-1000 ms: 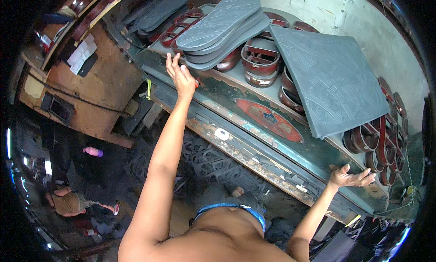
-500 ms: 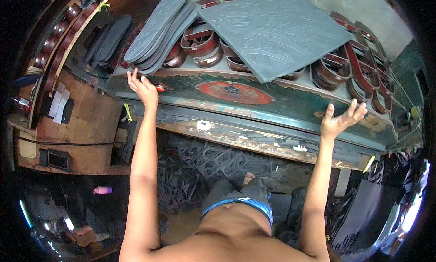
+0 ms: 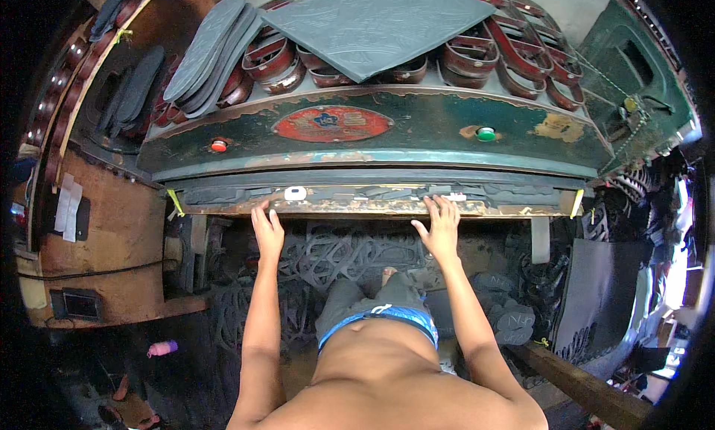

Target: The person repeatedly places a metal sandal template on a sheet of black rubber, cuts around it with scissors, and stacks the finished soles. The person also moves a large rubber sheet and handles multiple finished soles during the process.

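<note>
My left hand [image 3: 268, 230] is open, its fingertips at the front edge of a worn ledge [image 3: 387, 206] that runs along a green machine [image 3: 432, 124]. To its right, my right hand [image 3: 441, 232] is open too, fingers spread and tips over the same ledge. Neither hand holds anything. A red push button [image 3: 219, 145] sits on the machine's front at the left, a green one [image 3: 486, 134] at the right. Above them, a grey textured sheet [image 3: 376, 24] lies askew over dark red sole-shaped cutting dies [image 3: 521, 39]. Sole-shaped grey pieces [image 3: 212, 50] are stacked beside it.
Scraps and a small white object [image 3: 296, 194] lie on the ledge. Cut-out sheet waste [image 3: 335, 255] covers the floor beneath. A wooden board [image 3: 112, 258] stands at the left, dark sheets [image 3: 599, 296] at the right. A pink bottle [image 3: 162, 348] is at lower left.
Both hands have come down and inward from the machine's front, where they were at the two buttons, to the ledge edge. The view has shifted, and both buttons now show fully.
</note>
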A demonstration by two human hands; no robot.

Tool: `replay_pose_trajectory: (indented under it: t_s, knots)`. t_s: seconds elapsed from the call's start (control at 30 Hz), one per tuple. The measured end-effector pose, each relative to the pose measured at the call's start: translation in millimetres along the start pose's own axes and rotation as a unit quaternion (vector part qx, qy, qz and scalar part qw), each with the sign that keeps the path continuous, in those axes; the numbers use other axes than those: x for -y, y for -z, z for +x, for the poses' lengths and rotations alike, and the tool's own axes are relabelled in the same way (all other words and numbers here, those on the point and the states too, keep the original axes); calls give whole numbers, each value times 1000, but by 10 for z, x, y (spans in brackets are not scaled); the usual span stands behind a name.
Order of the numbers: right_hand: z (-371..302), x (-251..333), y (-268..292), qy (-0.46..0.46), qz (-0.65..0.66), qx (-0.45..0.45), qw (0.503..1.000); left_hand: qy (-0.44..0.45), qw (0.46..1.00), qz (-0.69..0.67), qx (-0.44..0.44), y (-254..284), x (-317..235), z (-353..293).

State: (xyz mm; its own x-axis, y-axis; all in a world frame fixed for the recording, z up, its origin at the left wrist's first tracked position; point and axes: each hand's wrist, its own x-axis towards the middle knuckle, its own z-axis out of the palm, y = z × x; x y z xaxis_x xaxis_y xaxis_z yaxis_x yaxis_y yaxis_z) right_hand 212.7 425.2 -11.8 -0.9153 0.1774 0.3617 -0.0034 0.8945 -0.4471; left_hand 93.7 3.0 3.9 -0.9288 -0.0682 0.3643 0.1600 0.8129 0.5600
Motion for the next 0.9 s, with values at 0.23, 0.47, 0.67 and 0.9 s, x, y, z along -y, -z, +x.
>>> replay_pose_trajectory:
  t_s: [0.23,0.47,0.67,0.9]
  knots:
    - [136,53,14,-29,6,5,1000,-72,989,131,20,-205,166,-74]
    - [165,76,-28,-39,-67,40,996,-17,980,179,83,-202,135,24]
    - [226,159,-76,-63,-147,77,984,27,971,172,167,-110,84,222]
    - [246,235,-150,-116,-195,100,969,30,959,185,211,-47,20,340]
